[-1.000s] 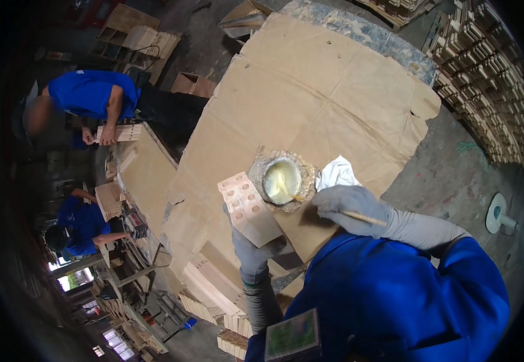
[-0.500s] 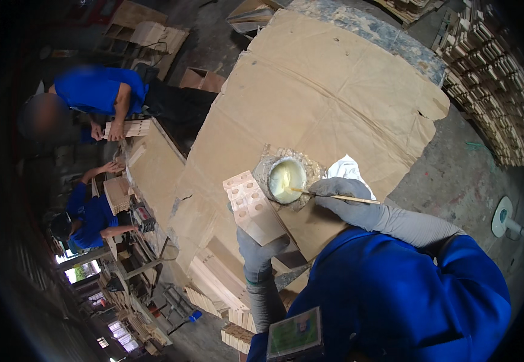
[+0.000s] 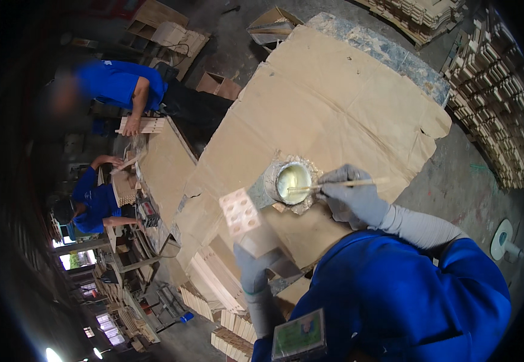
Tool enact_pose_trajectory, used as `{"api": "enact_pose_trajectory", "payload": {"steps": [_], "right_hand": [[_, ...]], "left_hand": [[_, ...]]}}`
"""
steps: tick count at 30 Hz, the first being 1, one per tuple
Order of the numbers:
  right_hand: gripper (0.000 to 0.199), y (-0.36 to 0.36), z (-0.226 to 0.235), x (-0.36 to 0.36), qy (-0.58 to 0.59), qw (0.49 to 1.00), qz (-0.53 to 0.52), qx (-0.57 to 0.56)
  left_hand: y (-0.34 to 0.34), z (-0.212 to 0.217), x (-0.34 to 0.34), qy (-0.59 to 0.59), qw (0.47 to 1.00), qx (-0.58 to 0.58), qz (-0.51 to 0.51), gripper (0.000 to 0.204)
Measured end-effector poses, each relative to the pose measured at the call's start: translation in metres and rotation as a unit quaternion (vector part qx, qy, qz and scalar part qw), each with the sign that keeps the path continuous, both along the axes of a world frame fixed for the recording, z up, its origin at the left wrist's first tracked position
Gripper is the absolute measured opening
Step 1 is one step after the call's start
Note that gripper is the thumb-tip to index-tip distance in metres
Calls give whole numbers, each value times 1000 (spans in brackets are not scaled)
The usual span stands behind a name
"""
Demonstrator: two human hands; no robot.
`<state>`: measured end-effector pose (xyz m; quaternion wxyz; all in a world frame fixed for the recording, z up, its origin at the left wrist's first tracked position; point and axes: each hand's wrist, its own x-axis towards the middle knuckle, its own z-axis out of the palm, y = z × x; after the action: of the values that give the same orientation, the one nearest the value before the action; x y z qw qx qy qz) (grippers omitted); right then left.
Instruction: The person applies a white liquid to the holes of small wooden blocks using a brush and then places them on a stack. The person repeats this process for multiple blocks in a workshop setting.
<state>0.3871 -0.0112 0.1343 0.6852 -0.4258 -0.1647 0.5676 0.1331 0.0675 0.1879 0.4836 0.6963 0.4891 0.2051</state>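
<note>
My left hand [image 3: 252, 269], in a grey glove, is closed around a stack of wooden pieces [image 3: 261, 240]. The stack's pale end face is turned up and shows several round holes. My right hand [image 3: 358, 198], also gloved, pinches a thin wooden-handled stick [image 3: 367, 181], perhaps a brush. Its lower end dips into a round pot [image 3: 272, 182] holding a creamy pale-yellow liquid [image 3: 294, 178]; the tip is hidden there. Crusted residue surrounds the pot, which stands to the right of the wooden stack, on the brown sheet [image 3: 334, 90] covering the table.
More wooden pieces [image 3: 217, 271] lie beside my left forearm, with further stacks [image 3: 235, 338] below. Two co-workers in blue [image 3: 123, 87] handle wood at a bench [image 3: 168, 172] on the left. Tall wood stacks [image 3: 497, 102] stand at right, near a white round-based object [image 3: 502, 239].
My left hand has drawn the wooden stack slightly away from the pot. My right hand has shifted, bringing the stick's handle more level. The white cloth beside the pot is out of sight.
</note>
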Motion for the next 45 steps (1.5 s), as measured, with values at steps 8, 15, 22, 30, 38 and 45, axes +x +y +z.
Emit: {"api": "enact_pose_trajectory", "payload": {"steps": [8, 15, 22, 30, 38, 45], "right_hand": [[24, 50, 62, 50, -88, 994, 57, -8], [29, 58, 130, 41, -198, 953, 196, 120], [28, 49, 137, 33, -181, 946, 254, 89], [28, 49, 134, 37, -350, 899, 237, 113], [21, 49, 134, 40, -266, 928, 254, 59], [28, 52, 129, 42, -185, 954, 222, 77]], "left_hand": [[-47, 25, -13, -47, 999, -17, 14, 98], [-67, 19, -13, -177, 956, -226, 57, 110], [-65, 25, -9, -66, 987, -141, -27, 108], [-62, 33, 5, -66, 988, -114, -82, 108], [-61, 35, 10, -29, 990, -102, -93, 108], [-59, 35, 6, -112, 974, -186, -55, 110]]}}
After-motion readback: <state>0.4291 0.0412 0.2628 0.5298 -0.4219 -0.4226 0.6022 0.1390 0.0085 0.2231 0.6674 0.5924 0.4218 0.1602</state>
